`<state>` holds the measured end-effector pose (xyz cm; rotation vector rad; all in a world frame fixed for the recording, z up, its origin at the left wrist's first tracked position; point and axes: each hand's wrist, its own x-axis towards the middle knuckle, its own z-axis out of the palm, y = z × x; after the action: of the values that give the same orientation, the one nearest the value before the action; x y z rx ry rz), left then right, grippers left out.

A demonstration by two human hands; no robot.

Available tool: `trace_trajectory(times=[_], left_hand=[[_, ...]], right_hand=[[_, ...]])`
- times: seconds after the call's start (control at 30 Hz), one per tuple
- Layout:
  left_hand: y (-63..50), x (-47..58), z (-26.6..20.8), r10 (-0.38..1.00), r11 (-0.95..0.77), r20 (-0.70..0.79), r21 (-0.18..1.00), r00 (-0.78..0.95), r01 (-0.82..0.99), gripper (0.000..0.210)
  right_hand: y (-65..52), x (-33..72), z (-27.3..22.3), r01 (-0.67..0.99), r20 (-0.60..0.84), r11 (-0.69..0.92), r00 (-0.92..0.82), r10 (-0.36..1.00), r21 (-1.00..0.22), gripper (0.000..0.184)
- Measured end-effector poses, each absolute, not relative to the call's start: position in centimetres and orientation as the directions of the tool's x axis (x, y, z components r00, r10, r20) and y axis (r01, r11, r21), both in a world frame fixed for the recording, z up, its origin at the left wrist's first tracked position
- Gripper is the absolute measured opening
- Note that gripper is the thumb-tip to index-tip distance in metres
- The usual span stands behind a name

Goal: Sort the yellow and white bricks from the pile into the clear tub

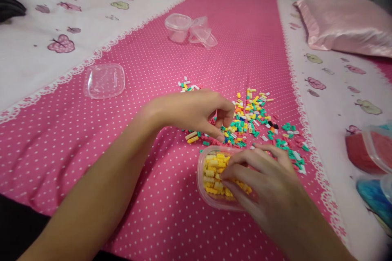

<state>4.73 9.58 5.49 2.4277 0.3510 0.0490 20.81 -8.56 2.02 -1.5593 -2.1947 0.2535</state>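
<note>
My left hand [199, 110] reaches over a loose pile of small toy building bricks [251, 114] in yellow, green, white and red. Its fingers curl downward, with the thumb apart from them and no brick visible between. A clear plastic tub [200, 179] of yellow bricks [214, 167] stands in front of the pile. Over the tub's right side is my right hand [266, 183], its thumb and fingertips pressed together at the yellow bricks. Whatever it may pinch is hidden by the fingers, which also cover part of the tub.
A clear lid [105, 81] lies on the pink dotted bedspread [147, 65] at the left. Farther back are a clear tub [178, 28] and more lids [202, 34]. Containers with red [361, 151] and blue contents [373, 197] sit at the right, below a pink pillow [346, 24].
</note>
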Motion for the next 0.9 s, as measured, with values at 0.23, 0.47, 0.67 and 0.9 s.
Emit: trace_trajectory(times=[0.23, 0.47, 0.67, 0.9], left_hand=[[9.6, 4.6, 5.6, 0.298, -0.736, -0.066, 0.619, 0.952, 0.273, 0.012], [11.0, 2.9, 5.9, 0.431, -0.764, -0.030, 0.521, 0.902, 0.382, 0.012], [13.0, 0.6, 5.2, 0.738, -0.655, -0.064, 0.174, 0.672, 0.735, 0.015], [12.3, 1.4, 4.8, 0.734, -0.654, -0.151, 0.103, 0.662, 0.749, 0.019]], right_hand=[[-8.7, 20.9, 2.3, 0.859, 0.268, 0.325, -0.231, 0.935, -0.395, 0.024], [-8.6, 20.6, 2.0, 0.847, 0.271, 0.333, -0.235, 0.933, -0.413, 0.026], [-8.0, 22.1, 2.4, 0.832, 0.311, 0.448, -0.353, 0.882, -0.327, 0.013], [-7.9, 21.9, 1.9, 0.845, 0.352, 0.407, -0.285, 0.892, -0.347, 0.014]])
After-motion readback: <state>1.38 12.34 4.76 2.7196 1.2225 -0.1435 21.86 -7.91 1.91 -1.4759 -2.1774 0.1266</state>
